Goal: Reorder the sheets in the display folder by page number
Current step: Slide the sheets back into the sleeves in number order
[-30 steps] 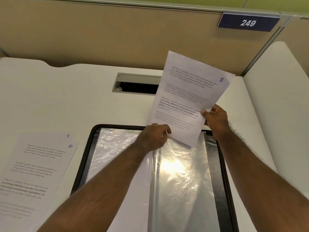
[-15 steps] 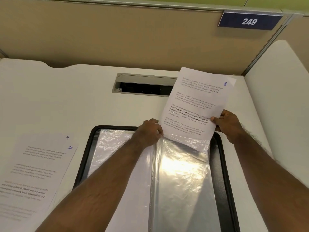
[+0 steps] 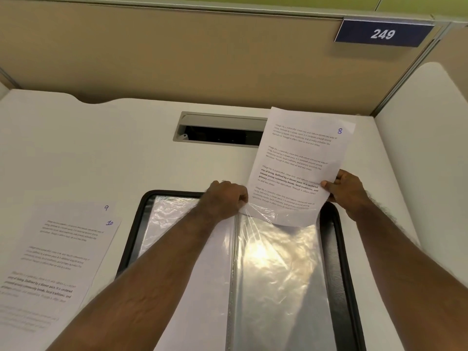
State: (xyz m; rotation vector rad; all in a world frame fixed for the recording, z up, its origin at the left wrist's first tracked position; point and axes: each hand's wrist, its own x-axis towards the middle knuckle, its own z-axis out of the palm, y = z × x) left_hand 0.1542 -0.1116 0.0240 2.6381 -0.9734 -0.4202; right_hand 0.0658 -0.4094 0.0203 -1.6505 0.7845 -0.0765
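Observation:
A black display folder (image 3: 340, 249) lies open on the white desk, its clear plastic sleeves shining. The sheet marked 8 (image 3: 301, 158) stands tilted over the folder's far right side, and its lower edge sits inside the mouth of the right-hand sleeve (image 3: 281, 269). My right hand (image 3: 345, 190) pinches the sheet's right edge. My left hand (image 3: 226, 198) grips the sleeve's top left corner at the folder's spine, beside the sheet's lower left corner. Two more sheets, marked 9 (image 3: 106, 208) and 10 (image 3: 58, 259), lie stacked on the desk to the left.
A grey cable slot (image 3: 217, 130) is cut into the desk behind the folder. A tan partition with a blue plate reading 249 (image 3: 382, 34) rises at the back. A white side panel (image 3: 425, 160) closes off the right.
The sheet marked 8 has come down and to the right; its lower edge has gone from above the folder into the top of the right sleeve. Both hands followed it.

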